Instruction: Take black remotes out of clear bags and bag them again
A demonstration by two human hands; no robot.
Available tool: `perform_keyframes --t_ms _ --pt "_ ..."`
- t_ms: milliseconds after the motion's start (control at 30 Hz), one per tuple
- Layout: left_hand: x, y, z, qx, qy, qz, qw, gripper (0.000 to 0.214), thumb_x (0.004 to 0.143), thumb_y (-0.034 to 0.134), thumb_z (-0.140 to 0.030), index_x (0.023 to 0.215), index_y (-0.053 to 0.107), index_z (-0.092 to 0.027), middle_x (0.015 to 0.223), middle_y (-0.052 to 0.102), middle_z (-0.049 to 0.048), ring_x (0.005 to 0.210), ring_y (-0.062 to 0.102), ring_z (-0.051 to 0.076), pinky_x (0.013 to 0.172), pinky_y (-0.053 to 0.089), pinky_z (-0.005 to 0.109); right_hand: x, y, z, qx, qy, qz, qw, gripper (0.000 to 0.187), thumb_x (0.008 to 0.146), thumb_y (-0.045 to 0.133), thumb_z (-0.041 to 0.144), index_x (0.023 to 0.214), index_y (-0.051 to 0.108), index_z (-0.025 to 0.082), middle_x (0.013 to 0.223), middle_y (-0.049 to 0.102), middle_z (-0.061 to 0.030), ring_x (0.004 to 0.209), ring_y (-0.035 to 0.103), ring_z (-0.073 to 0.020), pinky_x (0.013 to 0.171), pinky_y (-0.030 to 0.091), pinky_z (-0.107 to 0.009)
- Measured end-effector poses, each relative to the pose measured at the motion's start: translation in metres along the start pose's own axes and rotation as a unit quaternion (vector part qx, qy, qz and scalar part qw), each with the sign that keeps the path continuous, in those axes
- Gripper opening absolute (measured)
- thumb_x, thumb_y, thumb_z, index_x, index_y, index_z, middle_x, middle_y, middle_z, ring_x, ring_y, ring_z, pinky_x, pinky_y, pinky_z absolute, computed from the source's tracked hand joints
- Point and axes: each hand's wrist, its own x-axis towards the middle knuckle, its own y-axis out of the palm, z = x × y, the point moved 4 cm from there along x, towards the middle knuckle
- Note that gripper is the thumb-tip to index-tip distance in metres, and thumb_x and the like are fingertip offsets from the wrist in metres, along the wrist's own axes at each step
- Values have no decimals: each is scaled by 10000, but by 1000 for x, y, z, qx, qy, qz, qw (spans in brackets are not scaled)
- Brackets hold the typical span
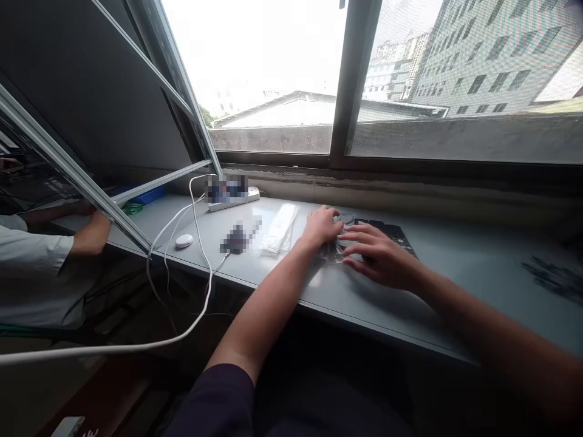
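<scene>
Under left hand [319, 226] and right hand [380, 258], clear plastic [330, 254] lies half-hidden.

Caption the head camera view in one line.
Left hand and right hand touch clear plastic wrap by a black keypad.

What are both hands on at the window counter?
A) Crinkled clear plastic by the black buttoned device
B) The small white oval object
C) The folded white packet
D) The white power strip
A: the left hand and right hand both lie on the crinkled clear plastic, next to the black buttoned device.
</scene>
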Motion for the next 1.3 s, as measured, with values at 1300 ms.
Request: perform_keyframes --t_ms 1300 --pt "0 -15 -7 -50 -19 -52 997 538 1210 429 -510 979 835 -241 1033 867 75 1076 782 253 1001 562 344 0 -27 -10 230 238 -204 922 347 1079 723 624 1202 909 359 1360 821 -82 1302 784 -394 1192 655 -628"
